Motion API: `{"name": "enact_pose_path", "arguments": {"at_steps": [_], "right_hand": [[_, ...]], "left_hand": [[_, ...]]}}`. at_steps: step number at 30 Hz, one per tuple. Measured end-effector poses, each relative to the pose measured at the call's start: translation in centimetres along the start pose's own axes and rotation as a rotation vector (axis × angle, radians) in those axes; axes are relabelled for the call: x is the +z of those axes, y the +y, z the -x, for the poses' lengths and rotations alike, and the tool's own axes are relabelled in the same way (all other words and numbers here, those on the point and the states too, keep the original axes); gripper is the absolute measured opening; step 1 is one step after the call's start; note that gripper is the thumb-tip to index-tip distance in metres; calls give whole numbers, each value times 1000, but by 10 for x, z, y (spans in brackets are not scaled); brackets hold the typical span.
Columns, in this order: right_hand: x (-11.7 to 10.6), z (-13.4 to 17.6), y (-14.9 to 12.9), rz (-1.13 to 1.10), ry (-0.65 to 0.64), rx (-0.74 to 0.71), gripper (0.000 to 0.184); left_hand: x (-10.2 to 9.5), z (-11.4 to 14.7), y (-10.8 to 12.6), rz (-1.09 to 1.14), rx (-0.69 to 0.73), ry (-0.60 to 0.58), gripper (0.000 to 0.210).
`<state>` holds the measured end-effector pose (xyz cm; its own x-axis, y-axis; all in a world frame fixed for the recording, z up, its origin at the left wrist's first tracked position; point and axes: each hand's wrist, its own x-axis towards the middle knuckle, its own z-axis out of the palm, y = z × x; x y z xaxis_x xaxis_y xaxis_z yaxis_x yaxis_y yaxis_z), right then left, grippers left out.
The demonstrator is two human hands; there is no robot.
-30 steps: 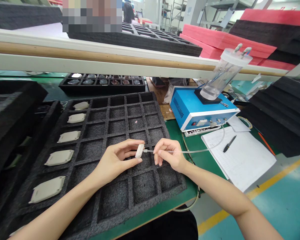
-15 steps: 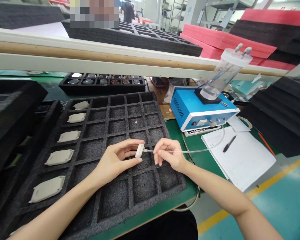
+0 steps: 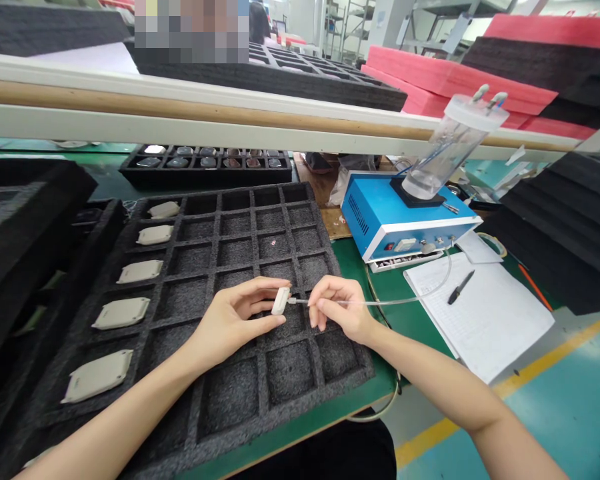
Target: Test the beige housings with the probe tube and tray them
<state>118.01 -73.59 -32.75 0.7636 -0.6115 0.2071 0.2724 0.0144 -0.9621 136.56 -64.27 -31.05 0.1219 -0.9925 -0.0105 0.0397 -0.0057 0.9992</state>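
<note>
Between its thumb and fingers my left hand (image 3: 240, 308) grips a small off-white plastic housing (image 3: 280, 301), turned edge-on above the foam tray. Pinched in my right hand (image 3: 341, 308) is a thin clear tube (image 3: 395, 303), whose tip meets the right side of the housing. The tube curves back to the front of a blue box-shaped machine (image 3: 410, 220). Below both hands lies a black foam tray (image 3: 235, 393) with square pockets. Several similar off-white housings (image 3: 123, 313) sit in its left column.
A clear cylinder (image 3: 440, 150) stands tilted-looking on the machine. Papers (image 3: 495, 320) with a black pen (image 3: 461, 287) lie at right. Behind is a smaller black tray (image 3: 205, 177) of dark parts. A shelf rail (image 3: 230, 123) crosses above; stacked black foam (image 3: 25, 220) stands left.
The view has shifted very slightly. Both hands keep their hold, and the housing and tube stay in the same position relative to each other.
</note>
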Motion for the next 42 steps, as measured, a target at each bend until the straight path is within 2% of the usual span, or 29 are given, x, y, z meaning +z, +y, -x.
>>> {"name": "enact_pose_path", "arguments": {"at_steps": [13, 17, 21, 24, 26, 30, 33, 38, 40, 42], "right_hand": [[0, 1, -1, 7, 7, -14, 20], [-1, 2, 1, 7, 74, -61, 18], [-4, 1, 3, -29, 158, -93, 14], [-4, -1, 1, -49, 164, -92, 11], [-3, -2, -1, -56, 165, -86, 9], [-2, -3, -4, -60, 203, -70, 7], [-2, -3, -3, -63, 199, -73, 6], [-4, -2, -1, -56, 143, -73, 6], [-4, -2, -1, -45, 136, -70, 5], [-5, -1, -1, -32, 132, -67, 5]], "left_hand": [[1, 0, 2, 20, -21, 0, 43], [0, 0, 3, 48, -60, 6, 49], [-2, -4, 1, 203, -128, 17, 49], [0, -6, 3, 260, -134, 7, 45], [3, -3, 8, 214, -113, 16, 41], [4, 19, 29, 45, -78, 120, 31], [-8, 47, 45, -101, -79, 217, 21], [-33, 102, 50, -520, -216, 363, 27], [-39, 119, 44, -610, -302, 316, 25], [-41, 130, 38, -702, -368, 196, 23]]}}
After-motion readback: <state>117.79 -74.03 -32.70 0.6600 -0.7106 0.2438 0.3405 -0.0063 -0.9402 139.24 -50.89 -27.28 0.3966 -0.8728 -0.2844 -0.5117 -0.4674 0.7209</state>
